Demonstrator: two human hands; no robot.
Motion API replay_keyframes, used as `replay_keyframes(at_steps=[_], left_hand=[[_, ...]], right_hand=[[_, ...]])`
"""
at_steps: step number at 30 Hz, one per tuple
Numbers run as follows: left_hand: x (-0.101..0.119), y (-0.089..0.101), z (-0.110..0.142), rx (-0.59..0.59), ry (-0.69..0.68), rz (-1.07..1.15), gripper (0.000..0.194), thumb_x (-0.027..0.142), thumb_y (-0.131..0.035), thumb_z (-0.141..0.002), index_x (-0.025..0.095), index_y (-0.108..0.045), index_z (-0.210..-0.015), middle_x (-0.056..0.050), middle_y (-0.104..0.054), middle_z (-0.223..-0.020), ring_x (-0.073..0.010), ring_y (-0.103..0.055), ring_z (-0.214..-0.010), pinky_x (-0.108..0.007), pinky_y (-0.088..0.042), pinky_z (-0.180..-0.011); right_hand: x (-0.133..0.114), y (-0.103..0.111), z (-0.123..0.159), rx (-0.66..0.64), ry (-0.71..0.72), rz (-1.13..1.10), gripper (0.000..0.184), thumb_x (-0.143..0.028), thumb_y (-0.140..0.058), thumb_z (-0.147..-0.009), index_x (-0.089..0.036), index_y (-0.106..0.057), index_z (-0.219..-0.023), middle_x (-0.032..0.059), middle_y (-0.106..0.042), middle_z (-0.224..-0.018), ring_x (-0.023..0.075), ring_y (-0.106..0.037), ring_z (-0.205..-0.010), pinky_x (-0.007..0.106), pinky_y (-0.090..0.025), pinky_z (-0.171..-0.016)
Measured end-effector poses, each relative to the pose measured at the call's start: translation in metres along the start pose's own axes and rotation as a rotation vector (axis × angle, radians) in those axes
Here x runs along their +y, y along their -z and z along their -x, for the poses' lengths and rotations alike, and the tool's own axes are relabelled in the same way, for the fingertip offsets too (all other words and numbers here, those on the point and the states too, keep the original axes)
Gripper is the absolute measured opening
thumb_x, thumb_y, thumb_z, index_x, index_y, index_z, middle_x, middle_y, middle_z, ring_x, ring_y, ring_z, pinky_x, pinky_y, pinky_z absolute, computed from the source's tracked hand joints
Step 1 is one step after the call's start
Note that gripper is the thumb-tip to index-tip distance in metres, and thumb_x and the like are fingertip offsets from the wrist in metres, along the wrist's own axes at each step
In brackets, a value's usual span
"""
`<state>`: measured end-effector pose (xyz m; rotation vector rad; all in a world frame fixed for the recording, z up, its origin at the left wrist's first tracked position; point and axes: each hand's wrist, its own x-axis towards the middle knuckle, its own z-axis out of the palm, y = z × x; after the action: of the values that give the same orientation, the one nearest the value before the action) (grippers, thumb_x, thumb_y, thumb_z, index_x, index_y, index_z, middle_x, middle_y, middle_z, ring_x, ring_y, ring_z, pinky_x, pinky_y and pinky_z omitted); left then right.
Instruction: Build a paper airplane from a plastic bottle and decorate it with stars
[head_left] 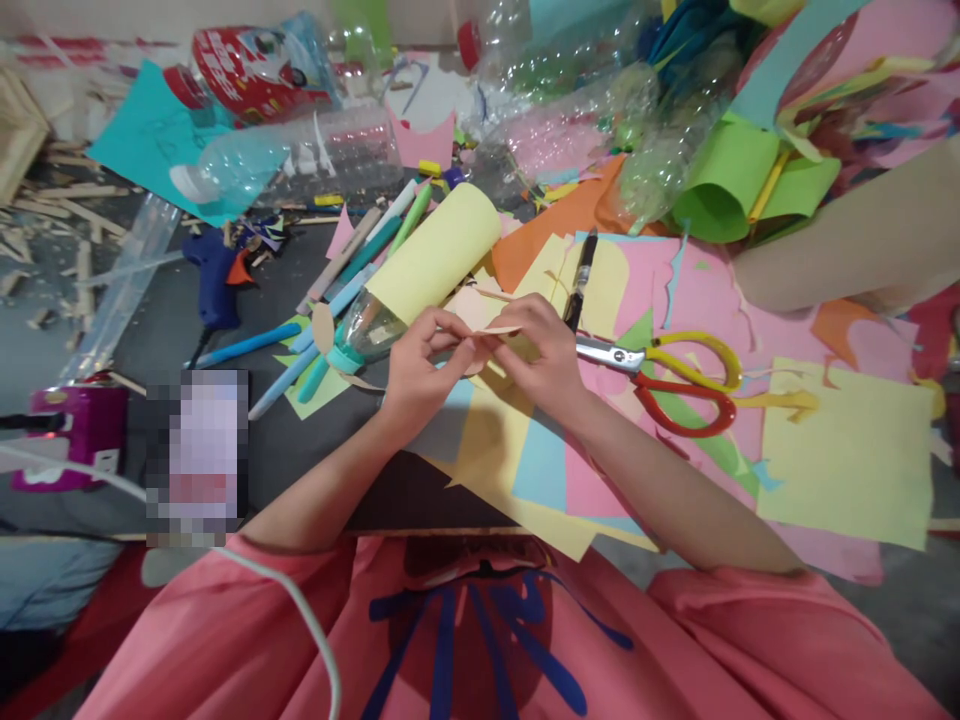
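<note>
Both my hands meet at the middle of the table, fingers pinched together. Between the fingertips of my left hand (427,365) and my right hand (544,365) is a small pale paper piece (496,330), its edge turned towards me. Just beyond my left hand lies a clear plastic bottle (367,325) wrapped in a yellow paper tube (439,250), its teal cap (345,355) pointing towards me. Scissors (675,378) with one yellow and one red handle lie right of my right hand, on coloured paper. A black pen (583,275) rests beyond them.
Several plastic bottles, one with a red label (262,70), lie along the back. Left are a blue glue gun (214,280), a blurred-out phone (202,450) and a purple box (71,435) with a cable. Markers (352,260) lie near the bottle; yellow paper (851,455) is at right.
</note>
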<state>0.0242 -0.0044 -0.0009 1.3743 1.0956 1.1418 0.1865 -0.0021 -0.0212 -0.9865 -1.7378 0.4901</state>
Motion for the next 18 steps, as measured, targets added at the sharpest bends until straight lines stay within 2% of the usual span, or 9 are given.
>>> replay_keyframes(at_steps=[3,7,12,16,18], left_hand=[[-0.0028,0.0001,-0.0008,-0.005,0.004,0.025,0.023,0.031,-0.071,-0.08,0.021,-0.051,-0.081,0.003,-0.064,-0.071,-0.0099,-0.068,-0.064,-0.02,-0.055,-0.062],[-0.0029,0.0,-0.0021,-0.019,0.006,0.069,0.024,0.03,-0.072,-0.078,0.021,-0.05,-0.081,0.004,-0.063,-0.07,-0.0103,-0.069,-0.064,-0.019,-0.054,-0.06],[0.0006,-0.0004,-0.0028,-0.035,0.076,0.081,0.028,0.036,-0.078,-0.078,0.021,-0.054,-0.084,0.002,-0.067,-0.07,-0.0113,-0.068,-0.062,-0.021,-0.053,-0.06],[-0.002,0.0005,-0.0047,-0.046,0.06,0.074,0.03,0.034,-0.08,-0.077,0.02,-0.054,-0.082,0.004,-0.065,-0.066,-0.0085,-0.063,-0.056,-0.018,-0.05,-0.055],[-0.0044,0.0016,-0.0047,-0.052,0.038,0.046,0.027,0.033,-0.078,-0.078,0.02,-0.054,-0.083,0.005,-0.064,-0.066,-0.0075,-0.062,-0.056,-0.017,-0.05,-0.055]], right_hand=[[0.0002,-0.0023,0.0,0.024,0.04,-0.011,0.013,-0.022,-0.057,-0.096,-0.031,-0.065,-0.092,-0.0006,-0.065,-0.085,0.0189,-0.063,-0.083,0.04,-0.056,-0.078],[0.0015,-0.0032,0.0006,0.023,0.022,-0.015,0.011,-0.025,-0.058,-0.096,-0.03,-0.064,-0.089,-0.0011,-0.064,-0.084,0.0194,-0.061,-0.082,0.044,-0.055,-0.083],[0.0032,0.0002,0.0002,-0.051,0.014,0.025,0.016,-0.032,-0.051,-0.1,-0.03,-0.064,-0.09,0.0002,-0.063,-0.085,0.0201,-0.059,-0.084,0.045,-0.053,-0.087],[0.0028,0.0023,-0.0025,-0.145,-0.011,0.014,0.022,-0.033,-0.049,-0.102,-0.027,-0.066,-0.09,0.0011,-0.062,-0.083,0.0192,-0.058,-0.082,0.04,-0.051,-0.081],[0.0023,0.0016,-0.003,-0.147,-0.028,-0.016,0.022,-0.032,-0.05,-0.102,-0.026,-0.066,-0.09,0.0009,-0.062,-0.082,0.0187,-0.058,-0.081,0.038,-0.051,-0.078]])
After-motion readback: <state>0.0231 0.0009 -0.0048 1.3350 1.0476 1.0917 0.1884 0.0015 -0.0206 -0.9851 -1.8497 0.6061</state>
